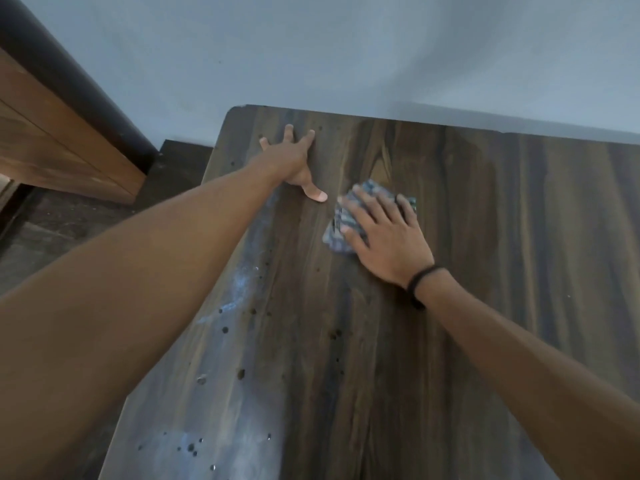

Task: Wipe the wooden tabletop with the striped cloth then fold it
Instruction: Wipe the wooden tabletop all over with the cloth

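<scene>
Closest in, well short of both hands, along the edge beneath the left forearm: pale chalky smears and dark specks on the wooden tabletop. Easy to miss by working only out near the far end. Judged as wiping under way, with much surface left to cover and folding not yet begun.

Other likely trouble, all from the striped cloth being bunched small and merely pressed, not gripped:
- Only a narrow band cleaned per pass, hence streaks between passes.
- Easy to leave behind, or to let slide out from under the palm, on a fast stroke.
- Dust pushed leftward probably over the edge and onto the floor.

Further out, past a dark wristband: right hand flat, fingers straight and spread apart, pressing down on the cloth, nothing curled round it. Crumpled fabric showing beyond the fingertips and on the thumb side, the rest hidden beneath the palm.

Further again, to the left of that hand: left hand splayed wide on bare wood, thumb reaching back near the cloth without touching it. Holding nothing, apparently bracing. In the way of any leftward stroke unless lifted.

Beyond its fingertips: the far edge, then a plain grey wall.
</scene>
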